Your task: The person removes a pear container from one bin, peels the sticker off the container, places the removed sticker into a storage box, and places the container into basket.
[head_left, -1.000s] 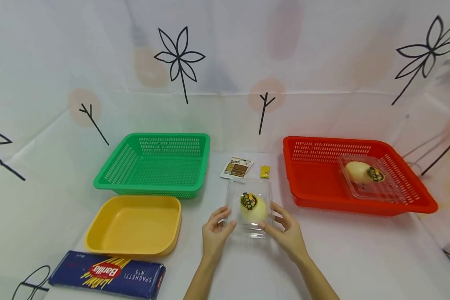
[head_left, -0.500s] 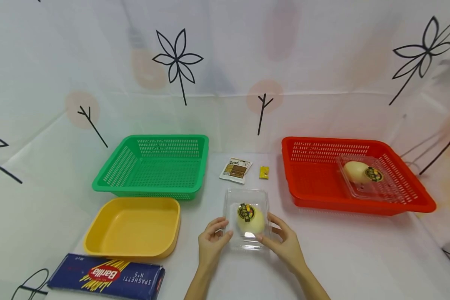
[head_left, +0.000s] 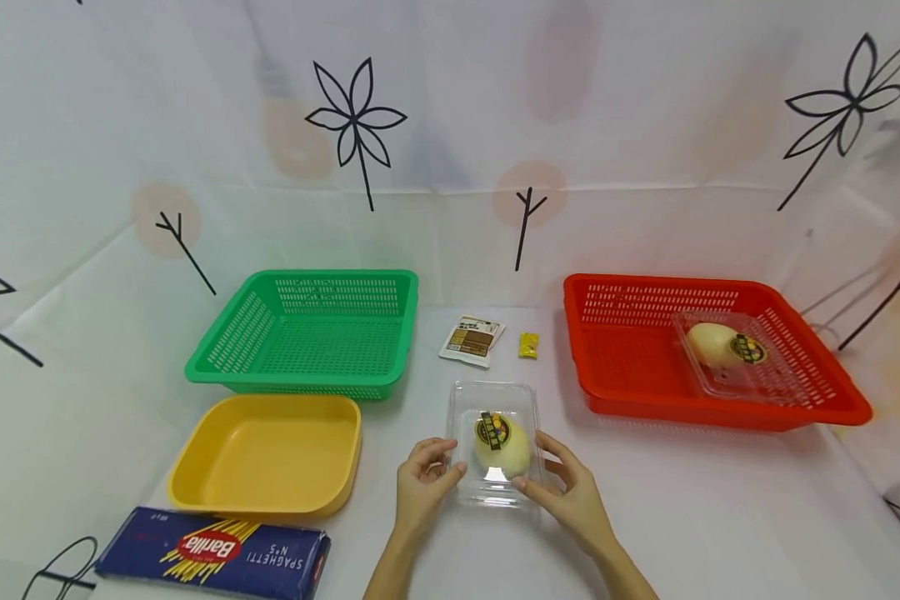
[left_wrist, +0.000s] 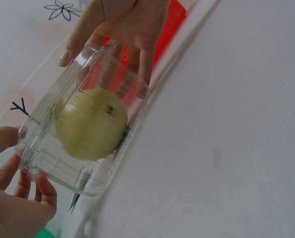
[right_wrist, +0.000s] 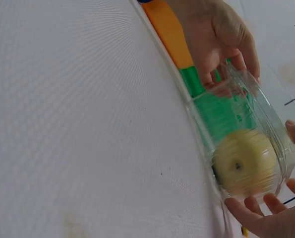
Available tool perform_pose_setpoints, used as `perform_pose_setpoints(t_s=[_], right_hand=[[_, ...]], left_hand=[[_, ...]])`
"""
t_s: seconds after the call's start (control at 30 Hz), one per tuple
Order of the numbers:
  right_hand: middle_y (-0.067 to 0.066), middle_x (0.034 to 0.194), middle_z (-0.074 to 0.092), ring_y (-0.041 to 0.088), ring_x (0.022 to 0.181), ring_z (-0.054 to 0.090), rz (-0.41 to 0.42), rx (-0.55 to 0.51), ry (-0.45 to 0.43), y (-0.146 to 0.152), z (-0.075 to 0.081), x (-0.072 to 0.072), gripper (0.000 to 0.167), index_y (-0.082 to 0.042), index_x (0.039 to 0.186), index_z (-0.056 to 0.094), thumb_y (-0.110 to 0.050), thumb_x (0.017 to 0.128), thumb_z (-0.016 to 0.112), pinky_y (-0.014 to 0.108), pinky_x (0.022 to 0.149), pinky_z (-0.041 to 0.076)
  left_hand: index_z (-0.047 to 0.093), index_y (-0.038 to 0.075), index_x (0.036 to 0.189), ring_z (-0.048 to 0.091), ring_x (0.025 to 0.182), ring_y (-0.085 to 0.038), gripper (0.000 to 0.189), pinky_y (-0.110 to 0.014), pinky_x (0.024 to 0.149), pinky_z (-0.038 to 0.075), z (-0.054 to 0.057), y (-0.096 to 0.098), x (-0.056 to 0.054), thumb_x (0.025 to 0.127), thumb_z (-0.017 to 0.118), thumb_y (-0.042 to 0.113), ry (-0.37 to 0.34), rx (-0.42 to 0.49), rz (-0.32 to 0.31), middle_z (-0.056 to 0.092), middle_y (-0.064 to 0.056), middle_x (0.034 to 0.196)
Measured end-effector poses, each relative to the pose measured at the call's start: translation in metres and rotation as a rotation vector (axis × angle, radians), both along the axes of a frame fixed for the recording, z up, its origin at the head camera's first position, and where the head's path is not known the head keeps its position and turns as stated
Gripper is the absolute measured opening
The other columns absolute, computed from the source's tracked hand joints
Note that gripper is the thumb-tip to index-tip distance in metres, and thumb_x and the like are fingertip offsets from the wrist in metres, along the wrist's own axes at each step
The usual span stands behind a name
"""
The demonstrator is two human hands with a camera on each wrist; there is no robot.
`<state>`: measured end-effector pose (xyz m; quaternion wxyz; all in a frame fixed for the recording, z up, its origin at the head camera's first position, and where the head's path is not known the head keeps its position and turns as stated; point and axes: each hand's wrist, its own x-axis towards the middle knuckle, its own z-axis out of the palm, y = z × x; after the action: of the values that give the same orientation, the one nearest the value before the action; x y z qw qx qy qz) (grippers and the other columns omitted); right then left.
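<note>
In the head view, a clear plastic clamshell box lies at the middle of the near table, between both hands. Inside it sits one round pale-yellow fruit with a black, gold-lettered sticker. My left hand grips the box's left side, thumb on top and fingers along the edge. Its right side is gripped by my right hand, the thumb over the near corner. Both wrist views show the fruit through the box wall, with a dark spot at its end. How the box's lid is fastened cannot be made out.
Back left stands a green basket, with a yellow tray before it and a blue spaghetti box nearest. A red basket at right holds another boxed fruit. White packets and a small yellow sachet lie behind the box.
Both hands have drawn the clear box nearer to me, away from the packets. In the last half second it shifts only slightly. The grip looks the same.
</note>
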<state>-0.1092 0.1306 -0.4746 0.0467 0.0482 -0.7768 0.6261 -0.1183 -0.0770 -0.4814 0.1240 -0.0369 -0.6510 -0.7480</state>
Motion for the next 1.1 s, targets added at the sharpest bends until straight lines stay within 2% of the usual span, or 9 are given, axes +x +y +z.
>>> perform_pose_setpoints(t_s=[0.17,0.3,0.43,0.57,0.67,0.83,0.87,0.9,1.1], right_hand=[[0.021,0.136,0.046,0.038,0.109,0.053,0.05,-0.03,-0.019,0.003,0.001,-0.002,0.068,-0.003,0.135,0.047,-0.005,0.074,0.078,0.025,0.078,0.053],[0.022,0.139,0.042,0.041,0.109,0.053,0.112,-0.036,-0.007,0.006,0.003,-0.008,0.072,-0.003,0.137,0.043,-0.004,0.074,0.077,0.031,0.079,0.054],[0.023,0.14,0.041,0.045,0.11,0.054,0.147,-0.011,0.013,0.009,0.005,-0.017,0.07,0.0,0.138,0.041,-0.003,0.077,0.074,0.038,0.082,0.054],[0.023,0.141,0.041,0.048,0.112,0.052,0.149,0.032,0.008,0.01,0.009,-0.026,0.063,0.0,0.137,0.043,-0.006,0.081,0.071,0.046,0.085,0.051],[0.024,0.142,0.039,0.05,0.112,0.051,0.166,0.039,0.003,0.01,0.011,-0.033,0.06,0.0,0.137,0.044,-0.007,0.083,0.069,0.052,0.089,0.047],[0.023,0.145,0.034,0.051,0.115,0.048,0.216,0.034,-0.011,0.012,0.009,-0.044,0.059,-0.001,0.139,0.042,-0.009,0.086,0.067,0.059,0.094,0.041],[0.023,0.146,0.033,0.052,0.116,0.047,0.225,0.036,-0.015,0.013,0.009,-0.046,0.059,-0.002,0.14,0.042,-0.009,0.086,0.066,0.059,0.095,0.04],[0.022,0.147,0.032,0.052,0.116,0.046,0.234,0.039,-0.018,0.014,0.008,-0.048,0.06,-0.002,0.14,0.041,-0.01,0.087,0.066,0.06,0.096,0.039],[0.02,0.15,0.029,0.053,0.118,0.045,0.269,0.049,-0.035,0.017,0.006,-0.055,0.061,-0.004,0.142,0.039,-0.013,0.088,0.065,0.061,0.098,0.035]], left_hand=[[0.067,-0.01,0.098,0.052,0.08,-0.017,0.028,-0.019,0.068,0.046,0.005,-0.002,-0.004,0.071,0.074,-0.007,-0.025,-0.103,0.016,0.059,-0.022,0.096],[0.07,-0.003,0.097,0.054,0.088,-0.026,0.027,-0.028,0.071,0.045,0.009,0.0,-0.009,0.071,0.075,-0.004,-0.031,-0.209,0.069,0.065,-0.016,0.097],[0.068,-0.007,0.098,0.055,0.103,-0.035,0.028,-0.043,0.082,0.047,0.016,0.003,-0.018,0.071,0.074,-0.009,0.01,-0.253,0.081,0.065,-0.02,0.105],[0.067,-0.006,0.101,0.05,0.12,-0.036,0.03,-0.051,0.099,0.039,0.021,0.005,-0.03,0.072,0.075,-0.006,0.085,-0.272,0.038,0.063,-0.02,0.114],[0.068,-0.003,0.103,0.047,0.125,-0.034,0.03,-0.051,0.106,0.031,0.023,0.007,-0.038,0.074,0.076,0.001,0.137,-0.276,-0.021,0.063,-0.017,0.117],[0.064,-0.012,0.103,0.044,0.125,-0.042,0.029,-0.055,0.108,0.026,0.049,0.015,-0.04,0.076,0.071,-0.005,0.109,-0.286,-0.113,0.06,-0.027,0.117],[0.064,-0.013,0.103,0.043,0.125,-0.043,0.03,-0.056,0.108,0.025,0.051,0.016,-0.041,0.075,0.071,-0.008,0.095,-0.293,-0.12,0.059,-0.028,0.117],[0.063,-0.014,0.103,0.042,0.126,-0.044,0.03,-0.057,0.108,0.024,0.051,0.017,-0.042,0.074,0.07,-0.009,0.088,-0.295,-0.127,0.059,-0.03,0.116],[0.067,-0.006,0.105,0.043,0.126,-0.039,0.033,-0.055,0.108,0.026,0.024,0.016,-0.061,0.074,0.075,-0.001,0.117,-0.329,-0.158,0.063,-0.02,0.115]])
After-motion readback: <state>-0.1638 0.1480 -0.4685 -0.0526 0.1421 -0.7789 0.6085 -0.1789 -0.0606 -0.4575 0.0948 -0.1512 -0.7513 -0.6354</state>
